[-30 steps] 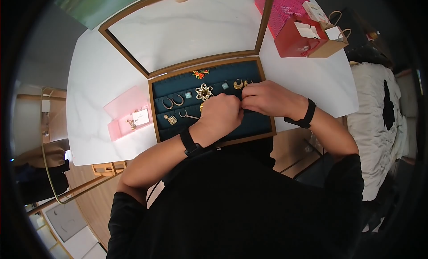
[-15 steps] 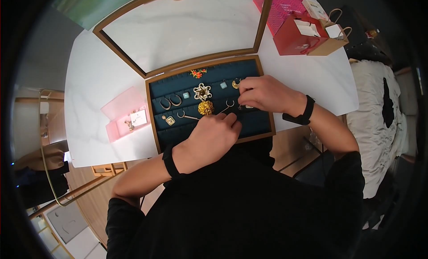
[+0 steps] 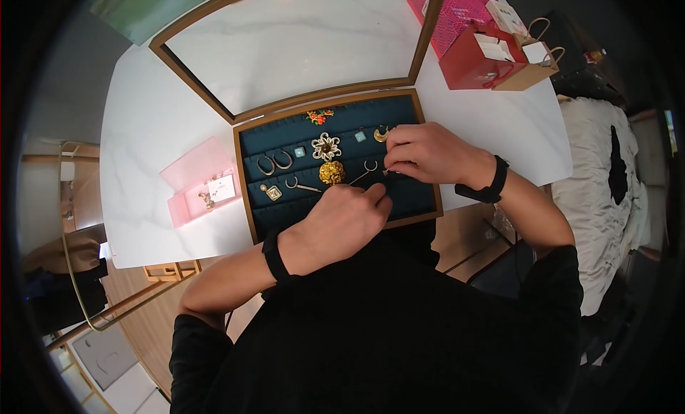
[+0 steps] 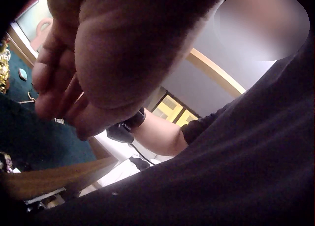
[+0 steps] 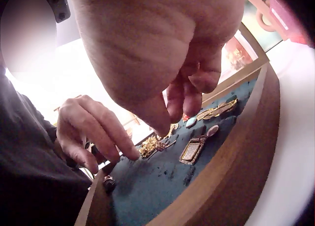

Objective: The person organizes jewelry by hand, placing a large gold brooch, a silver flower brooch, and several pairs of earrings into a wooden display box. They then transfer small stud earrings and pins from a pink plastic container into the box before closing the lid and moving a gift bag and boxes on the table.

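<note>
A wooden jewelry box [image 3: 248,213] lies open, lined with dark teal fabric. My left hand [image 3: 339,225] hovers over its front part with loose, extended fingers and nothing visible in them. Just behind that hand are a gold rosette brooch [image 3: 332,173] and a hoop earring with a thin bar [image 3: 369,166]. My right hand [image 3: 432,154] is over the box's right side, its fingers loosely bent. Below it in the right wrist view, a rectangular sparkling earring [image 5: 192,151] with an oval stud lies on the fabric, apart from the fingers. A gold earring [image 3: 382,134] shows beside the right fingertips.
The box's framed glass lid [image 3: 214,93] stands raised behind it. A pink case [image 3: 189,200] with a card sits to the left on the white table [image 3: 143,143]. Paper bags [image 3: 474,68] stand at the back right. A flower brooch [image 3: 326,147] and several earrings fill the rows.
My left hand has drawn back toward the body and away from the right hand, uncovering the gold brooch and the bar earring. The right hand has stayed over the right side.
</note>
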Demonstrator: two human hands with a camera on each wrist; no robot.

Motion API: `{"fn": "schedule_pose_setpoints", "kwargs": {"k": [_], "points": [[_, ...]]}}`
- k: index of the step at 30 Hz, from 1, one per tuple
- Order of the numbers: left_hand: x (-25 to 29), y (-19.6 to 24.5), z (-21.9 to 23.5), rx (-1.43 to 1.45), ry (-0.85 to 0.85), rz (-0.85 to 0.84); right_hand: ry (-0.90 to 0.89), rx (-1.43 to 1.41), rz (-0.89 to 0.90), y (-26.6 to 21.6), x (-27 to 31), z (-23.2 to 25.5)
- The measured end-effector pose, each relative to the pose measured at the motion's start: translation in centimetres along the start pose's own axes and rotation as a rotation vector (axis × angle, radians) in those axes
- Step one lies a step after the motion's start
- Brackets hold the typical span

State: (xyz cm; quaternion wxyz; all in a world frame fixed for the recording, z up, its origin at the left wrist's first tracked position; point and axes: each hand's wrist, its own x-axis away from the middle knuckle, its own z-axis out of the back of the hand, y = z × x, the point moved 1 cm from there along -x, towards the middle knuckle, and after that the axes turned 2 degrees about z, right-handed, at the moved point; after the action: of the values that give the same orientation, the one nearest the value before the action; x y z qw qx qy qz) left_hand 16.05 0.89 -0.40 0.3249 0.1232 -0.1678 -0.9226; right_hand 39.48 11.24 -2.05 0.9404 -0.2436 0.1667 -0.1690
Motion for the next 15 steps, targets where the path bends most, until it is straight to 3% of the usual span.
{"fn": "schedule_pose_setpoints", "kwargs": {"k": [10,15], "points": [[-0.6,-0.3,-0.3,-0.079,-0.045,-0.086,-0.083,0.088,-0.075,-0.8,-0.3,0.7],[-0.5,-0.4,-0.3,-0.115,-0.052,-0.099,-0.217,0.047,-0.255,-1.5,-1.1,1.3]]}}
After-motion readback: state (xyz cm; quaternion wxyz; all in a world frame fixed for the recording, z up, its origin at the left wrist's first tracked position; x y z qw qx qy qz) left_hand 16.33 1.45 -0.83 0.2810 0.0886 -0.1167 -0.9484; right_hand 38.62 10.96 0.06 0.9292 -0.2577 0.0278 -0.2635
